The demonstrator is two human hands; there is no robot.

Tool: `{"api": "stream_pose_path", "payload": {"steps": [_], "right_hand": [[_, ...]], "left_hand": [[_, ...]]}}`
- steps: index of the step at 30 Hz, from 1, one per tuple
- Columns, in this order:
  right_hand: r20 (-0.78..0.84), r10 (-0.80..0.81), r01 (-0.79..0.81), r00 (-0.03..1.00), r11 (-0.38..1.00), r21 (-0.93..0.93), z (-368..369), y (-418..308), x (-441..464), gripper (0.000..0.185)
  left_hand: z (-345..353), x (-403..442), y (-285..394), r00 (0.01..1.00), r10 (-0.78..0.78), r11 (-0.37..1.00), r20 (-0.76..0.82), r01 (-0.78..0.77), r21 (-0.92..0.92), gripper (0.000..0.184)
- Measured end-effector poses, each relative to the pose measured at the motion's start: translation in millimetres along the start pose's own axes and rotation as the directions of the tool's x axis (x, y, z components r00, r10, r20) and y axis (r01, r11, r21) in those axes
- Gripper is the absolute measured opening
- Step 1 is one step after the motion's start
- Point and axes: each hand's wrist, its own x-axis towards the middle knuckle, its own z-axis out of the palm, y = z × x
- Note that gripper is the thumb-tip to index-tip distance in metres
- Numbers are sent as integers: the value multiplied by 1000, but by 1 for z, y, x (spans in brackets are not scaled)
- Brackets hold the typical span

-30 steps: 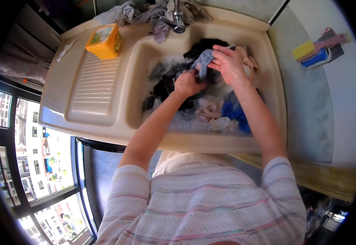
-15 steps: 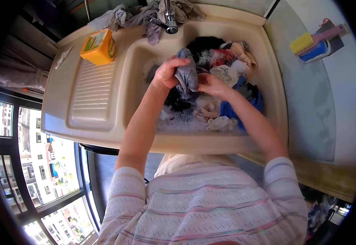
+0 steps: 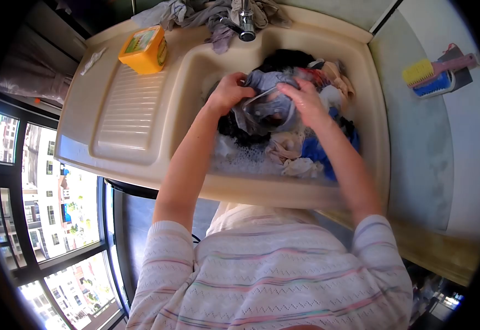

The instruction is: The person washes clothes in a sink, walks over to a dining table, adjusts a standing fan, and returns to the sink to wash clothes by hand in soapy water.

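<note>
1. From my end I read this as partway: one limp, grey-blue fabric garment (image 3: 270,82) is up in the hands, spread at its pale-edged opening, above the heap in the basin.
2. The left hand (image 3: 230,92) grips the garment's left edge; the right hand (image 3: 304,100) grips its upper right edge, fingers closed on the cloth.
3. Left to handle, I judge, are the black cloth (image 3: 287,58), crumpled peach cloth (image 3: 287,144) and bright blue cloth (image 3: 314,148), lying in foamy white suds (image 3: 240,162).
4. Wrung grey cloths (image 3: 221,39) drape beside the chrome tap (image 3: 245,25); I cannot tell whether they are finished.
5. The cream moulded sink (image 3: 185,104) has a ribbed washboard (image 3: 124,110) on its left, with a lidded orange plastic tub (image 3: 146,52) at the ribs' far end.
6. Around it I see a yellow-bristled brush (image 3: 418,73) and a blue-bristled brush (image 3: 438,85) against the right wall, and a dark-framed window (image 3: 34,261) at lower left, buildings outside.
</note>
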Motion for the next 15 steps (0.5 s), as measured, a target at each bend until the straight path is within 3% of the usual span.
{"api": "stream_pose_path", "payload": {"steps": [3, 4, 6, 8, 11, 12, 15], "right_hand": [[58, -37, 38, 998, 999, -11, 4, -34, -2, 14], [84, -56, 57, 995, 998, -12, 6, -44, 0, 14], [101, -103, 106, 990, 994, -26, 6, -59, 5, 15], [116, -121, 122, 986, 993, -4, 6, -73, 7, 16], [-13, -140, 140, 990, 975, 174, 0, -91, 4, 18], [18, -83, 77, 996, 971, 225, -14, -91, 13, 20], [7, -72, 72, 997, 996, -55, -43, -93, 20, 24]], "left_hand": [[-3, -4, -11, 984, 92, 865, -150, -4, 502, 35], [-4, 0, -25, 966, 203, 807, -161, -72, 586, 29], [-6, -5, -19, 990, -50, 967, -130, 81, 241, 29], [-9, -10, -11, 980, -199, 968, -17, 193, -161, 25], [-24, -9, -2, 996, 25, 717, 86, 42, -696, 23], [-26, -20, 20, 998, 33, 662, 58, 22, -749, 20], [-41, -34, 59, 985, 93, 686, 142, 40, -726, 22]]}}
